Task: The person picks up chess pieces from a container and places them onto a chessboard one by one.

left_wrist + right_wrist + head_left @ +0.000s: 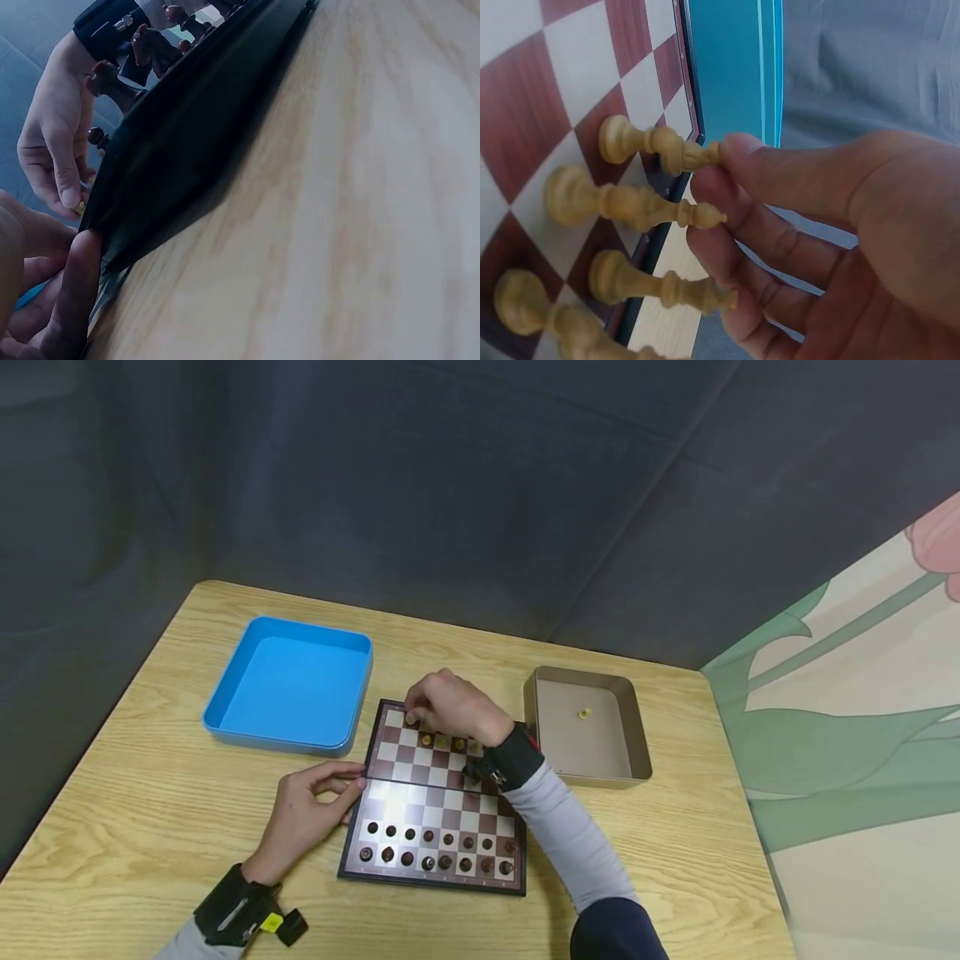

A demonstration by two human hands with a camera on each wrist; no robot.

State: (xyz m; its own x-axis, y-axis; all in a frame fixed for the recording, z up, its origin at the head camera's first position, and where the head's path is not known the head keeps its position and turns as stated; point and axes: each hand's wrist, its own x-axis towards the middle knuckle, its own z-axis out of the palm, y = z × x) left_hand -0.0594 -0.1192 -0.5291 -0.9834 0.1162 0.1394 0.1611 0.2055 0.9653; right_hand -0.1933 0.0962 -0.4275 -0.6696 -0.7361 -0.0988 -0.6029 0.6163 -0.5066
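Observation:
A brown-and-white folding chessboard (420, 772) lies opened flat, its hinge line across the middle. At that line my left hand (303, 810) pinches the left edge between thumb and fingers, as the left wrist view also shows. Over the far left part of the board, my right hand (453, 703) pinches the top of a pale yellow chess piece (626, 140) with thumb and index finger. Other pale pieces, among them a bishop (634, 202), stand beside these fingers. Two rows of dark chess pieces (428, 863) stand on the near half.
To the left of the board is a blue tray (288, 685). On the right, a grey-brown box (637, 727) has one yellow chess piece (584, 714) inside. Everything stands on a wooden table (690, 827), with a dark curtain (450, 502) behind it.

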